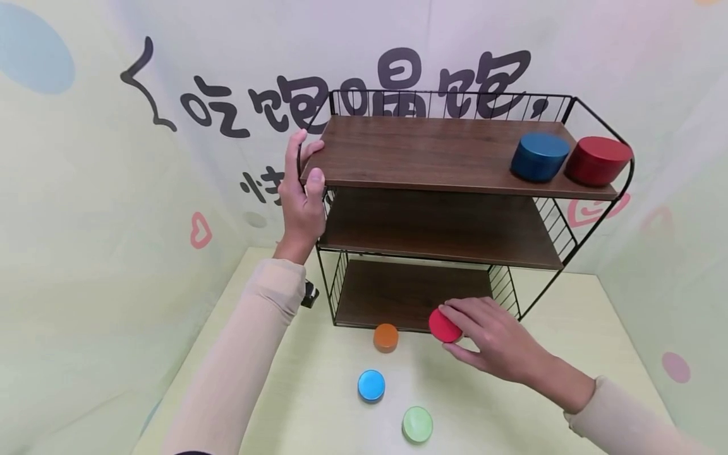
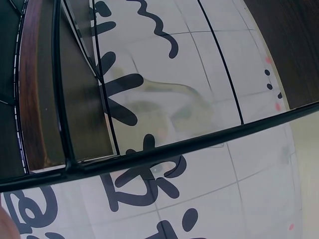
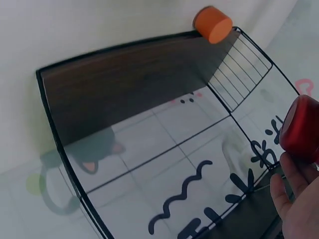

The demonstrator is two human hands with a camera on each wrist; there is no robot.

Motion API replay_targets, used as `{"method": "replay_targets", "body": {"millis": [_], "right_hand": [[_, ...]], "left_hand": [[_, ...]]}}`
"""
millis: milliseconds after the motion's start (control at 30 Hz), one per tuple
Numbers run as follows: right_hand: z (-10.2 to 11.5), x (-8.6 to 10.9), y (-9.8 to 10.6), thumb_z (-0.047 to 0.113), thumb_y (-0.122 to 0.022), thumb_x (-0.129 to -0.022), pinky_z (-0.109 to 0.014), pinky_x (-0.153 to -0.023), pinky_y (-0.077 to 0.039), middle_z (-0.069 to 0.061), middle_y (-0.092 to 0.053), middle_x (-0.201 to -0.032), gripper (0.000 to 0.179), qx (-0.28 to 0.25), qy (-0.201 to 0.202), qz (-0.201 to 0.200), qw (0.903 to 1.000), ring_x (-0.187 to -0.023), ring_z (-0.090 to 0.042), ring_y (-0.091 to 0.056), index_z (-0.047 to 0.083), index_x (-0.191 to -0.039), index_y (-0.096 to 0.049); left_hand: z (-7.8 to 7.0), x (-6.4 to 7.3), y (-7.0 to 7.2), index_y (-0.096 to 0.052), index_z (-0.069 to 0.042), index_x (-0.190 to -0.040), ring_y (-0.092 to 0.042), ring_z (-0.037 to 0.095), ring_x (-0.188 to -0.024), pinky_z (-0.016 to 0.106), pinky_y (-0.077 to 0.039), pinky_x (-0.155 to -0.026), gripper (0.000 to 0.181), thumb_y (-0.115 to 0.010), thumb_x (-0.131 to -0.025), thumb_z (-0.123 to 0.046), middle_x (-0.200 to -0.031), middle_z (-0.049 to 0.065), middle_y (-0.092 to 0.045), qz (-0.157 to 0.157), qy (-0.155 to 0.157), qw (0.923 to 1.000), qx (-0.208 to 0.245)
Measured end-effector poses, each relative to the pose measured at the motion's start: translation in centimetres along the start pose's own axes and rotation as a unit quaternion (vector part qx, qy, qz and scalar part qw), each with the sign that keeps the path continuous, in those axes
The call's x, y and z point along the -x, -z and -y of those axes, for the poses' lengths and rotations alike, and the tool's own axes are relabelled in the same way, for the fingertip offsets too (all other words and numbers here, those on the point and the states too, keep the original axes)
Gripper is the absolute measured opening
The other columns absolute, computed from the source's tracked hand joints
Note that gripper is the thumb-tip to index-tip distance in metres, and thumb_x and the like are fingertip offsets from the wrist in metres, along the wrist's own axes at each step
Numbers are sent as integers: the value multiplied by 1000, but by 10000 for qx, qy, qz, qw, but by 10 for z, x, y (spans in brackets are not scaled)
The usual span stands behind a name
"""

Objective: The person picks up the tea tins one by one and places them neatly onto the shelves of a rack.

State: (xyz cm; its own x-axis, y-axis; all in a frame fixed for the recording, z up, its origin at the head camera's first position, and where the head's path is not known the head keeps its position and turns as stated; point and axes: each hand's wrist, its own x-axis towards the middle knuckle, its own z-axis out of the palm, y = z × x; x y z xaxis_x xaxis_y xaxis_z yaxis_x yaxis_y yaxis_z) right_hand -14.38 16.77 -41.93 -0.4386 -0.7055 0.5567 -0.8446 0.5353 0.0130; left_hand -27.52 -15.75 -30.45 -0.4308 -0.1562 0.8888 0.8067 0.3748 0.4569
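In the head view we see the left hand (image 1: 303,193) gripping the left front corner of the three-tier wire shelf (image 1: 597,240), thumb over the top board's edge and fingers curled round the frame. The right hand (image 1: 493,338) holds a small red tin (image 1: 443,326) between fingers and thumb, tilted, just in front of the bottom board and near the table (image 1: 569,354).

The left wrist view shows only black frame wires, the edge of a wooden board and the printed wall behind; a fingertip sits at the lower left corner, and the hand's grip cannot be read there. The right wrist view shows the red tin (image 3: 300,130) pinched at the fingertips (image 3: 294,174), the underside of a board and the shelf's side grille, with the orange tin (image 3: 213,24) beside the frame.

The backdrop carries large black Chinese characters (image 1: 364,85); we read 吃饱喝饱, the lower line being hidden behind the hand and shelf.

On the top board, at the right end, a blue canister (image 1: 539,156) and a red canister (image 1: 597,160) stand touching. On the table, the orange tin (image 1: 386,337) lies just before the shelf, a light blue tin (image 1: 371,385) nearer us, and a green tin (image 1: 418,423) nearest.
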Motion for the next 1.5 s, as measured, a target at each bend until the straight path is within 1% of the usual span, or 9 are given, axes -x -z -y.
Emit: {"method": "replay_targets", "body": {"millis": [200, 300, 400, 600, 700, 767, 967, 1267, 1500], "right_hand": [[-8, -11, 17, 51, -57, -94, -46, -80, -57, -14, -66, -120, 59, 149, 181, -15, 9997, -104, -29, -65, 4, -129, -64], [-10, -16, 24, 52, -53, -95, -47, -79, -57, -14, -67, -119, 59, 228, 293, -34, 9993, -103, -30, -66, 4, -129, -64], [-12, -23, 33, 53, -47, -97, -48, -80, -57, -15, -67, -119, 61, 326, 347, 25, 9989, -103, -30, -66, 4, -129, -64], [-15, -44, 55, 53, -47, -97, -49, -84, -55, -16, -67, -120, 61, 533, 583, -62, 9969, -103, -32, -66, 4, -130, -64], [-17, -56, 66, 51, -43, -99, -49, -83, -54, -18, -67, -120, 61, 641, 763, -218, 9948, -103, -34, -65, 2, -129, -64], [-18, -63, 73, 49, -45, -99, -50, -82, -54, -19, -67, -120, 59, 709, 895, -371, 9928, -102, -35, -66, 1, -128, -64], [-22, -83, 92, 46, -44, -101, -53, -79, -54, -21, -66, -118, 58, 816, 1161, -780, 9868, -100, -37, -65, -1, -128, -63], [-27, -101, 114, 43, -49, -100, -52, -80, -52, -23, -65, -117, 56, 864, 1193, -1143, 9825, -100, -38, -64, -3, -127, -63], [-33, -116, 131, 43, -54, -98, -55, -80, -50, -23, -65, -118, 55, 670, 938, -1624, 9800, -101, -41, -62, -4, -125, -64]], "left_hand": [[-26, -3, 1, -43, 8, -136, -61, 31, -108, 25, -37, -77, 54, -40, -91, -22, -117, 27, -64, -4, -12, 9999, 161], [-32, -3, 1, -42, 8, -135, -61, 28, -105, 25, -36, -76, 54, -40, -91, -22, -117, 27, -64, 14, 23, 9999, 150], [-32, -3, 1, -42, 9, -135, -61, 24, -96, 25, -37, -76, 54, -40, -91, -21, -117, 27, -64, 11, 31, 9999, 136], [-31, -3, 1, -43, 8, -135, -54, 19, -80, 25, -36, -74, 51, -40, -92, -19, -118, 29, -63, 8, 12, 9999, 147], [-31, -3, 1, -43, 8, -135, -56, 20, -83, 25, -36, -74, 51, -40, -92, -19, -118, 29, -63, 14, 6, 9999, 112], [-31, -2, 1, -43, 8, -135, -54, 19, -79, 25, -35, -73, 51, -40, -92, -19, -118, 29, -63, 4, -5, 9999, 107], [-31, -3, 1, -43, 10, -134, -56, 23, -87, 26, -36, -76, 52, -40, -92, -19, -118, 29, -63, 33, -3, 9999, 101], [-32, -4, 2, -42, 11, -135, -61, 29, -103, 25, -37, -75, 53, -40, -91, -20, -117, 29, -63, 41, -24, 9998, 169], [-32, -4, 2, -43, 9, -135, -60, 27, -97, 25, -37, -74, 53, -40, -91, -20, -118, 29, -63, 30, -5, 9999, 133]]}}
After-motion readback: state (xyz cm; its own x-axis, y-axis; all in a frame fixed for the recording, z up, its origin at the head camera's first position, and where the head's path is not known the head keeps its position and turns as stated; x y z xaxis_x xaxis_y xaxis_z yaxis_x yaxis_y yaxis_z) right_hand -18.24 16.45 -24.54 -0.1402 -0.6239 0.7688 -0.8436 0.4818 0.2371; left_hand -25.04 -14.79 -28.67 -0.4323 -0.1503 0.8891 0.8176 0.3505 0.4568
